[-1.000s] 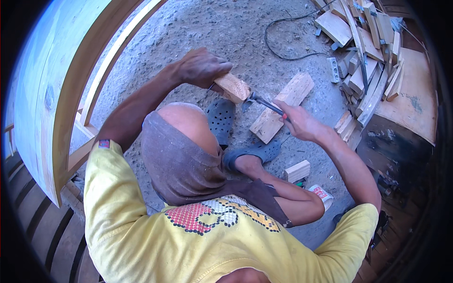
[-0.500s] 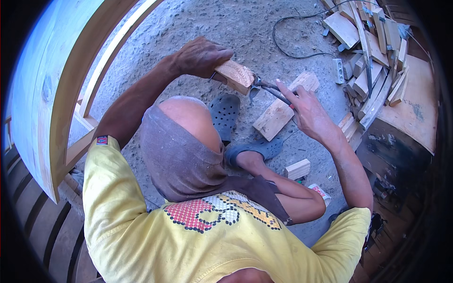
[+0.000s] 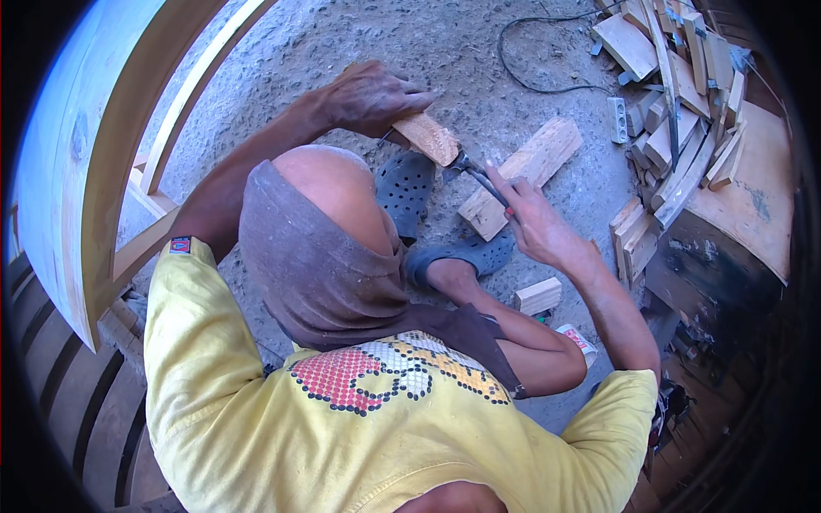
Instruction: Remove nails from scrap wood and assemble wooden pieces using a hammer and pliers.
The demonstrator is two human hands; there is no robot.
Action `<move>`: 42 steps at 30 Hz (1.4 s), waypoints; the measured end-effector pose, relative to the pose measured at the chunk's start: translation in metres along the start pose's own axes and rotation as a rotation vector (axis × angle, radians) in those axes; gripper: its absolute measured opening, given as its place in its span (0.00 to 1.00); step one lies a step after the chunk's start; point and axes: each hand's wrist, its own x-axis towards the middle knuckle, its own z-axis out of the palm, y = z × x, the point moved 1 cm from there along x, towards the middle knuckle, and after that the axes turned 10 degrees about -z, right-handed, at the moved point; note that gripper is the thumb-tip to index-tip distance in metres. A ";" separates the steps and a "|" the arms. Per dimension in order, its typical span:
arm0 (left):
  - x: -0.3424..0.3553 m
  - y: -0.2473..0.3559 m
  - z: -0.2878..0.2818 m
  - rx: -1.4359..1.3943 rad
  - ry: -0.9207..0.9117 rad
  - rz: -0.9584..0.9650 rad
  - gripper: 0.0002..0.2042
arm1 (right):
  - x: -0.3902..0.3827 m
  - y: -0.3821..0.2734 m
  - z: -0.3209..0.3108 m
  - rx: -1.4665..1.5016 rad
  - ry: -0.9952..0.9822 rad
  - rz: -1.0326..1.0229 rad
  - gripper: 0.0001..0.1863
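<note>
My left hand [image 3: 376, 98] is closed around a short wooden block [image 3: 428, 137] and holds it above the concrete floor. A thin nail-like piece sticks out of the block beside my fingers. In my right hand [image 3: 540, 221] is a pair of dark metal pincers [image 3: 481, 173], gripped by the handles, with some red showing at the grip. The jaws are at the block's right end; whether they clamp a nail is too small to tell. Under the pincers lies a longer wooden block [image 3: 534, 167] on the floor.
Wood offcuts [image 3: 676, 128] are heaped at the far right, with a white power strip [image 3: 617, 120] and black cable [image 3: 522, 81] beside them. A small block [image 3: 538, 296] and white-and-red container [image 3: 580, 342] lie near my right leg. A large wooden frame [image 3: 128, 171] stands on the left.
My right hand has moved slightly down and left, and the pincers point more steeply. The block has turned a little in my left hand. Both hands keep their hold.
</note>
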 end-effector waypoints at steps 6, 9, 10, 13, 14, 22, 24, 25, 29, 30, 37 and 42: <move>-0.011 0.007 0.003 0.043 -0.001 0.022 0.30 | 0.000 0.001 0.028 0.088 0.139 0.003 0.42; -0.005 0.012 0.002 -0.022 0.042 0.006 0.29 | -0.007 0.005 0.026 0.275 0.145 0.028 0.40; 0.001 0.011 0.000 -0.016 0.023 -0.030 0.28 | -0.010 0.008 0.025 0.573 0.140 0.205 0.38; 0.024 0.012 -0.003 0.008 -0.052 -0.084 0.28 | -0.026 0.013 0.020 0.964 0.158 0.452 0.32; 0.031 0.013 -0.002 0.017 -0.111 -0.121 0.28 | -0.036 0.011 0.019 0.775 0.147 0.349 0.33; 0.073 0.026 0.007 0.043 -0.177 0.018 0.28 | -0.052 0.032 0.027 0.595 -0.031 0.244 0.32; 0.075 0.027 0.007 0.046 -0.169 0.018 0.28 | -0.045 0.038 0.031 0.454 0.067 0.214 0.36; 0.074 0.025 0.007 0.074 -0.187 0.002 0.28 | -0.041 0.039 0.033 0.459 0.068 0.212 0.36; 0.074 0.019 0.003 0.025 -0.162 0.025 0.28 | -0.031 0.038 0.038 0.031 0.183 0.258 0.40; 0.073 0.016 0.001 0.033 -0.161 0.029 0.28 | -0.030 0.035 0.038 -0.188 0.204 0.290 0.40; 0.061 -0.004 -0.005 0.039 -0.077 0.036 0.32 | -0.009 0.016 0.030 -0.354 0.283 0.273 0.40; 0.053 -0.011 -0.007 0.018 -0.107 0.014 0.32 | -0.002 0.010 0.021 -0.483 0.298 0.223 0.40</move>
